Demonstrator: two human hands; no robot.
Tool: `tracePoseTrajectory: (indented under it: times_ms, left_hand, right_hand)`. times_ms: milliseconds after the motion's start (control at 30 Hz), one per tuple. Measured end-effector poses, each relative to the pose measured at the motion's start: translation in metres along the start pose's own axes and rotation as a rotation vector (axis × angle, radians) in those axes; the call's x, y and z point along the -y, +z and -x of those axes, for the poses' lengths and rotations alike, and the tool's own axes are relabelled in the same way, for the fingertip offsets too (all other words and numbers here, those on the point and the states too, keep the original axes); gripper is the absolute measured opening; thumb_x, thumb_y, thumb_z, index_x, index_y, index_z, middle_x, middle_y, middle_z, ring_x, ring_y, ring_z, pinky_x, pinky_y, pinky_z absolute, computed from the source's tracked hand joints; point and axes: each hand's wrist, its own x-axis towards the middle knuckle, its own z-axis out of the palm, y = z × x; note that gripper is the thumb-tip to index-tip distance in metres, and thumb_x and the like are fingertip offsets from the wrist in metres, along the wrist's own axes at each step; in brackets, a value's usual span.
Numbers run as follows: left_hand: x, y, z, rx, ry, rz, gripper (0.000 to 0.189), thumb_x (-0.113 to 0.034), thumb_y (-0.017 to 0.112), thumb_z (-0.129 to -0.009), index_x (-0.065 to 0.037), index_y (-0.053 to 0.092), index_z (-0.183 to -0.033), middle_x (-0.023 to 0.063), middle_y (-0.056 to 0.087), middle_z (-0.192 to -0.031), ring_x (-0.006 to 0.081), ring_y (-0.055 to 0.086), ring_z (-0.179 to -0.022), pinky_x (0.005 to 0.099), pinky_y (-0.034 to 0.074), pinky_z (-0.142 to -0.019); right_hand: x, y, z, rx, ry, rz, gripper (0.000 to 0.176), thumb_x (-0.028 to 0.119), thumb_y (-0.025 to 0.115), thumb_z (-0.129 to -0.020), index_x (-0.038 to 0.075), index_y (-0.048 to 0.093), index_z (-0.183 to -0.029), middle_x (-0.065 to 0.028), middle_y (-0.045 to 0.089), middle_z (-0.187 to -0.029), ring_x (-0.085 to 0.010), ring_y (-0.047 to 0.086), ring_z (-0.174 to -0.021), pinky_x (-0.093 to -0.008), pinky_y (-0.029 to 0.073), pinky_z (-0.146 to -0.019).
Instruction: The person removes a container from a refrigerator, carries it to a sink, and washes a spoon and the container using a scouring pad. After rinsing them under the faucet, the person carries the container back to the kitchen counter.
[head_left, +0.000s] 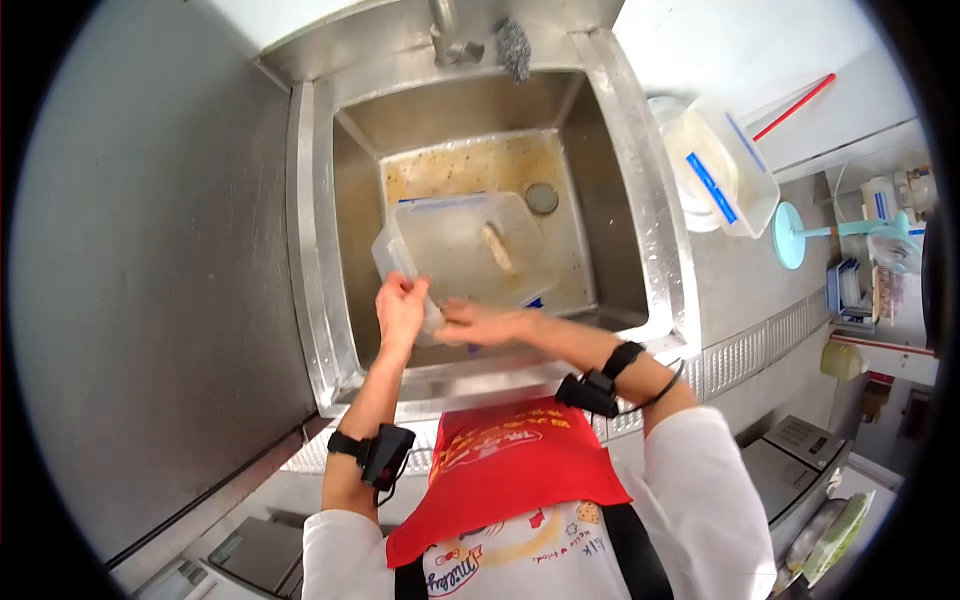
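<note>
In the steel sink, a translucent plastic container (455,240) lies tilted, with blue strips along two of its sides. My left hand (400,305) has its fingers closed on the container's rim at the near left corner. Beside it, my right hand (480,323) is smeared by motion at the container's near edge, so I cannot tell what its fingers hold. A pale, elongated shape (497,247) shows in the middle of the container. The round drain (541,198) sits just past the container's far right corner.
Steel walls and a raised rim (667,230) enclose the sink. At its back are a faucet (455,45) and a grey scouring pad (514,50). More translucent containers (745,175) stand right of the sink, near a light-blue round-ended tool (789,236) and a red stick (795,105).
</note>
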Motion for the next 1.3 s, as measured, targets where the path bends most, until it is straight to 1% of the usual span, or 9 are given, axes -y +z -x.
tracePoseTrajectory:
  times_ms: [200,267,367,500,633,900,1000,1067,1300]
  left_hand:
    - [0.003,-0.007,-0.007,0.089,-0.187,0.171,0.03,-0.021,0.067,-0.075,-0.003,0.046,-0.066,0.0028,0.046,-0.059,0.0118,0.046,-0.053,0.0282,0.043,-0.045]
    - [0.005,-0.012,-0.01,0.124,-0.185,0.198,0.03,-0.02,0.067,-0.076,-0.004,0.044,-0.066,0.0011,0.044,-0.059,0.0104,0.044,-0.052,0.0272,0.043,-0.045]
    - [0.011,-0.007,-0.012,0.158,-0.219,0.247,0.031,-0.019,0.068,-0.077,-0.007,0.042,-0.065,-0.0011,0.041,-0.059,0.0089,0.041,-0.051,0.0261,0.041,-0.044]
    - [0.013,0.0,-0.013,0.204,-0.169,0.339,0.026,-0.016,0.067,-0.079,-0.009,0.044,-0.067,-0.0023,0.043,-0.057,0.007,0.04,-0.044,0.0236,0.032,-0.04]
    - [0.005,0.006,-0.008,0.178,-0.107,0.239,0.025,-0.015,0.066,-0.079,-0.009,0.044,-0.068,-0.003,0.042,-0.057,0.0063,0.04,-0.045,0.0226,0.032,-0.042]
    - [0.003,0.01,-0.003,0.179,-0.13,0.258,0.03,-0.011,0.066,-0.079,-0.007,0.038,-0.068,-0.0033,0.037,-0.059,0.0068,0.035,-0.051,0.0242,0.033,-0.045]
    - [-0.009,0.014,-0.007,0.231,-0.2,0.347,0.031,-0.011,0.067,-0.078,-0.007,0.038,-0.068,-0.0033,0.036,-0.058,0.0067,0.035,-0.051,0.0239,0.032,-0.045]
    - [-0.011,0.015,-0.011,0.216,-0.177,0.294,0.031,-0.011,0.067,-0.076,-0.007,0.038,-0.068,-0.0034,0.035,-0.057,0.0069,0.034,-0.052,0.0243,0.031,-0.046]
    - [0.009,0.002,-0.021,0.234,-0.118,0.207,0.026,-0.006,0.067,-0.07,-0.007,0.041,-0.069,-0.0023,0.04,-0.062,0.0072,0.038,-0.058,0.0241,0.034,-0.052]
  right_hand:
    - [-0.153,-0.009,0.029,0.077,0.051,0.287,0.036,0.032,0.047,-0.086,0.004,0.061,-0.103,-0.02,0.054,-0.115,-0.0334,0.054,-0.099,-0.0389,0.043,-0.086]
    - [-0.164,-0.031,0.035,0.346,0.478,0.561,0.032,0.029,0.051,-0.082,0.002,0.064,-0.092,-0.0199,0.062,-0.097,-0.0343,0.058,-0.087,-0.0403,0.046,-0.077]
    - [-0.176,-0.046,0.032,0.05,0.579,0.253,0.029,0.026,0.052,-0.079,0.001,0.064,-0.088,-0.0185,0.063,-0.082,-0.0345,0.06,-0.078,-0.0423,0.046,-0.073]
    - [-0.095,-0.039,-0.01,-0.14,0.262,0.119,0.032,0.027,0.055,-0.079,0.001,0.06,-0.097,-0.0189,0.06,-0.102,-0.0327,0.057,-0.096,-0.0417,0.045,-0.082]
    - [-0.095,0.046,-0.075,-0.375,-0.169,0.277,0.056,0.021,0.06,-0.077,0.014,0.038,-0.127,-0.0173,0.025,-0.14,-0.041,0.032,-0.123,-0.0456,0.036,-0.098]
    - [-0.251,-0.006,-0.023,-0.206,0.627,0.23,0.072,0.023,0.062,-0.075,0.01,0.024,-0.135,-0.0302,0.032,-0.126,-0.0435,0.05,-0.102,-0.0442,0.045,-0.085]
    - [-0.237,-0.001,-0.018,-0.237,0.848,0.157,0.059,0.02,0.063,-0.073,0.008,0.037,-0.125,-0.0244,0.046,-0.116,-0.0392,0.055,-0.092,-0.0436,0.047,-0.076]
    - [-0.221,0.001,-0.022,0.089,0.561,0.152,0.037,0.015,0.061,-0.075,0.011,0.049,-0.109,-0.0124,0.058,-0.093,-0.0265,0.058,-0.087,-0.0366,0.047,-0.073]
    - [-0.052,-0.051,0.006,-0.403,0.138,-0.533,0.022,0.005,0.058,-0.076,0.009,0.048,-0.096,-0.0012,0.051,-0.08,-0.0072,0.048,-0.072,-0.0233,0.041,-0.059]
